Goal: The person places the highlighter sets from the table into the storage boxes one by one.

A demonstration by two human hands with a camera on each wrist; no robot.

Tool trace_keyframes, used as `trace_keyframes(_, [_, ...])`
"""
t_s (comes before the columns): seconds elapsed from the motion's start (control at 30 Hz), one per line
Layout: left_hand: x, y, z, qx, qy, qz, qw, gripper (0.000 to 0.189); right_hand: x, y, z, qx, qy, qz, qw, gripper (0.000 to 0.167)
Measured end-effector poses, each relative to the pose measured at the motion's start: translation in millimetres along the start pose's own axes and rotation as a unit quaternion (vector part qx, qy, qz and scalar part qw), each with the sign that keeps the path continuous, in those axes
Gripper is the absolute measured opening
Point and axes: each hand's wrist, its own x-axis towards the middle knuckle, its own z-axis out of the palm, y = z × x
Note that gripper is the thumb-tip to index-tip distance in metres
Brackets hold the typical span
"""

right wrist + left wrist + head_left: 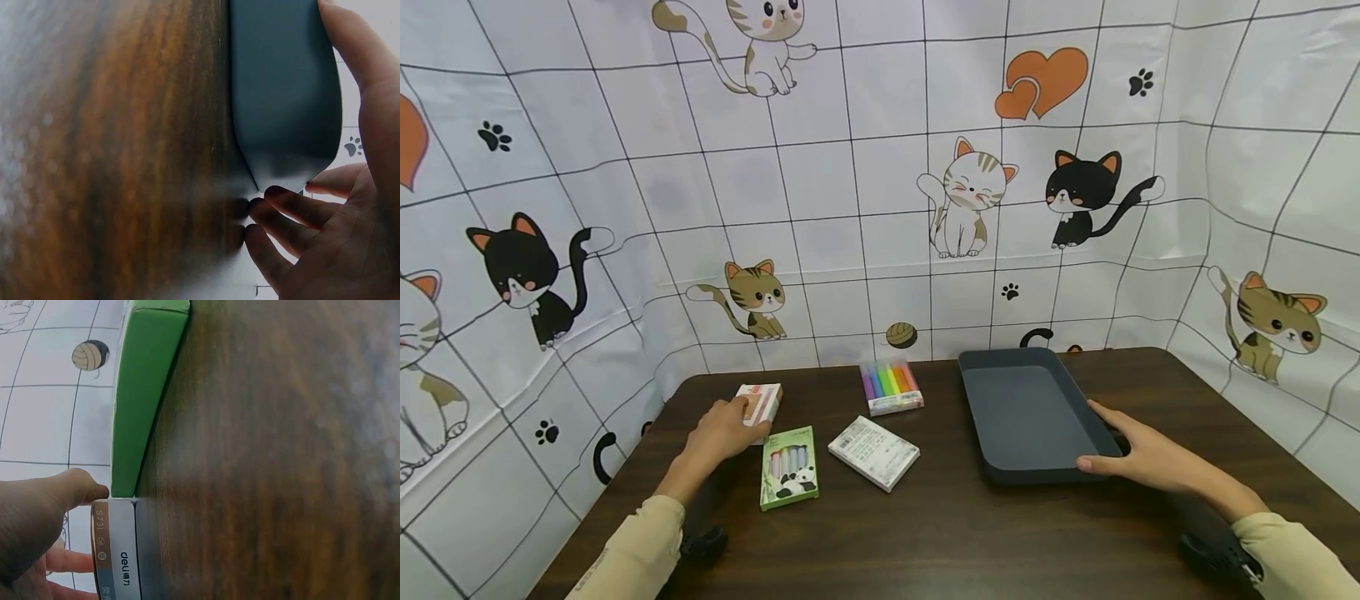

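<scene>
Positions are given on a dial centred on the dark wooden table (pixel 917 542), with 12 o'clock at its far edge. The left hand (pixel 724 433) is placed between 9 and 10 o'clock. It is partly closed, and the white-and-orange box (pixel 763 404) is held between the thumb and the bent fingers; the firmness of the grip cannot be told. This box is located at 10 o'clock, low at the table surface, and its near end is marked "deli" in the left wrist view. The green box (pixel 788 468), printed with pens and a panda, is laid flat at 9 o'clock, just beside the held box; whether the two are in contact cannot be told. The white box (pixel 874 452) is laid flat and turned askew near the dial centre, toward 10 o'clock. The pack of coloured markers (pixel 891 387) is positioned just before 12 o'clock. The dark grey tray (pixel 1033 408) is set at 2 o'clock. Its near right corner is spanned at 3 o'clock by the right hand (pixel 1138 450), which is spread wide: the thumb is rested on the near rim, and the extended fingers are placed along the right side.
</scene>
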Motion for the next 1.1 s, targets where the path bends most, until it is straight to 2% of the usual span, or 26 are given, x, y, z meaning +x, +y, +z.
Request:
trace_keyframes(0.3, [1.3, 1.5, 0.2, -0.003, -0.009, -0.019, 0.9998, 0.080, 0.4, -1, 0, -0.003, -0.004, 0.004, 1.0000, 0.097])
trace_keyframes(0.67, [6.9, 1.7, 6.5, -0.006, 0.007, -0.029, 0.9995, 0.075, 0.7, 2, 4, -0.003, -0.007, 0.006, 1.0000, 0.097])
trace_keyframes(1.1, [12.8, -4.4, 7.4, -0.037, 0.042, -0.036, 0.9978, 0.072, 1.3, 1, 1, -0.004, -0.007, 0.001, 1.0000, 0.098])
